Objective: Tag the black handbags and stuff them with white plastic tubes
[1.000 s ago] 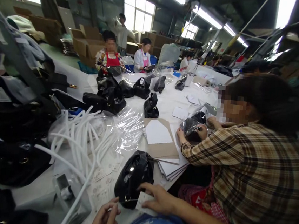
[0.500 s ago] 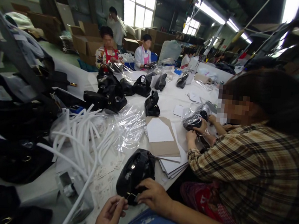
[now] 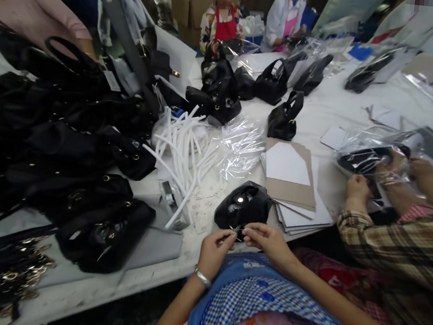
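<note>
A small black handbag point(image 3: 243, 206) with a round gold-coloured fitting sits at the table's near edge, in front of me. Just on its near side, my left hand point(image 3: 215, 250) is closed in a pinch of thumb and forefinger, a silver bracelet on its wrist. My right hand point(image 3: 268, 243) pinches too, its fingertips almost meeting the left ones. A thin pale strand seems to run between the two pinches; its kind is too small to make out. The bag's near lower edge is partly hidden by my fingers.
White tubes point(image 3: 190, 152) and clear plastic bags point(image 3: 243, 147) lie beyond the handbag. Cardboard sheets point(image 3: 292, 190) are stacked at its right. Many black bags point(image 3: 102, 231) fill the left side. A co-worker's hands point(image 3: 359, 191) handle a plastic-wrapped black item at right.
My view has tilted down and swung left. My right hand has left the handbag's side and come together with my left hand. A pink-sleeved arm now shows at upper left.
</note>
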Motion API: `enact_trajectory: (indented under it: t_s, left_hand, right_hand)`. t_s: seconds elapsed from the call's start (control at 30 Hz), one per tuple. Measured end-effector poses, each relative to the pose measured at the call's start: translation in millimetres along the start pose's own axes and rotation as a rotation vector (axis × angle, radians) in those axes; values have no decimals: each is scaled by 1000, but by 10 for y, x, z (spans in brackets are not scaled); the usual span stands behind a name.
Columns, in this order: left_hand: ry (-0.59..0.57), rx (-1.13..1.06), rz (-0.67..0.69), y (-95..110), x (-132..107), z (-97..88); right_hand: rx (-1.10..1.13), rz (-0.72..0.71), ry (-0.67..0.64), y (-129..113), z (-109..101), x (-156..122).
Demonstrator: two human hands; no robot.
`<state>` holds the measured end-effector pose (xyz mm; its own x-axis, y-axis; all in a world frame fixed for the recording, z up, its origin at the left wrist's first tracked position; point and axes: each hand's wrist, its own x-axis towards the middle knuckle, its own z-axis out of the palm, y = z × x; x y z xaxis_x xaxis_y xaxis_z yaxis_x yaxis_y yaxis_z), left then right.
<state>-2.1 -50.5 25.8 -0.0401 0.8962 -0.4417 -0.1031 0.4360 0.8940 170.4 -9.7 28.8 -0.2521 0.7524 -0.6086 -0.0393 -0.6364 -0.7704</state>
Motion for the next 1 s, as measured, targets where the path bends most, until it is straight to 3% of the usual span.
enact_trajectory:
  t_s: [0.23,0.5,0.73,1.0]
  left_hand:
    - [-60,-43,-57,1,-9,21]
    - [-12,-163,-62,16,-3,30]
    - [9,-28,47,76,-12,49]
    - [54,36,52,67,-14,69]
  right_hand:
    - [144,120,-58,60,1,-6]
    - [-7,13,-86,55,-2,-20]
    - [-116,1,-75,59,8,-10]
    - [-66,44,-73,88,-20,-1]
